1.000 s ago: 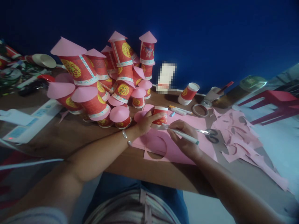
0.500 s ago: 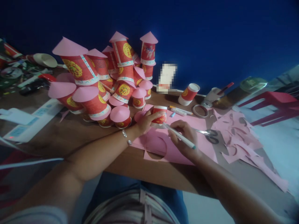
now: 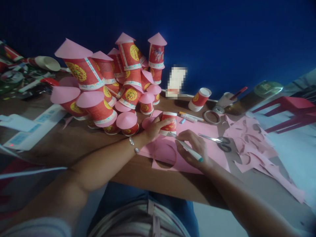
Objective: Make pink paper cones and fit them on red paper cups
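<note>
My left hand (image 3: 152,129) is wrapped round a red paper cup (image 3: 169,122) standing upside down on a pink paper sheet (image 3: 212,152). My right hand (image 3: 195,148) pinches a white pen (image 3: 188,148) whose tip touches the paper at the cup's rim, on its near side. A round hole is cut in the sheet just in front of the cup. Scissors (image 3: 218,141) lie on the pink sheet to the right of my right hand.
A tall pile of red cups with pink cone lids (image 3: 108,85) stands left of the cup. Another red cup (image 3: 199,98), tape rolls (image 3: 211,116) and markers (image 3: 190,117) lie behind. Pink scraps (image 3: 254,144) cover the right side. A white device (image 3: 32,128) lies left.
My right hand has slid the pen round the cup's rim toward me and to the left. My left hand and the cup have stayed put.
</note>
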Tool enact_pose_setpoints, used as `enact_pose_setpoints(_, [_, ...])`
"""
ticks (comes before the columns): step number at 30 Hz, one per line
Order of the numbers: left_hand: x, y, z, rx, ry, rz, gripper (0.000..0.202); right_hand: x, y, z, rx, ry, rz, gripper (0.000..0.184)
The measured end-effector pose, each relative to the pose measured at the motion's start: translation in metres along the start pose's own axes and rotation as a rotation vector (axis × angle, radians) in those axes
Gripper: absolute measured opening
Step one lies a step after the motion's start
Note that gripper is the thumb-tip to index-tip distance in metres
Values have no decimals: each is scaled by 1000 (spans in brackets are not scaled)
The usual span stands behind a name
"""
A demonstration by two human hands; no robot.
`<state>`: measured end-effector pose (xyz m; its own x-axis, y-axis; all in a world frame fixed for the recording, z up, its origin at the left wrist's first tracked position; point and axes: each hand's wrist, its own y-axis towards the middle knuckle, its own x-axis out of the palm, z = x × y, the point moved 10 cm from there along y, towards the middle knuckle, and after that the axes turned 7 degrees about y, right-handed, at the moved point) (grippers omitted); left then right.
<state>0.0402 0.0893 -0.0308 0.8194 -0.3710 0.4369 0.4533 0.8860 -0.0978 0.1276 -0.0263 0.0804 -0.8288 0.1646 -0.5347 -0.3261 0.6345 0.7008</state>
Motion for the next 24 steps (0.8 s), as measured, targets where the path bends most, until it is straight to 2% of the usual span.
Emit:
enact_pose_setpoints(11, [3, -1, 2, 35, 20, -20, 42, 3, 1, -1, -21, -18, -29, 15])
enact_pose_setpoints(24, [5, -2, 1, 4, 7, -31, 42, 0, 0, 0, -40, -70, 17, 19])
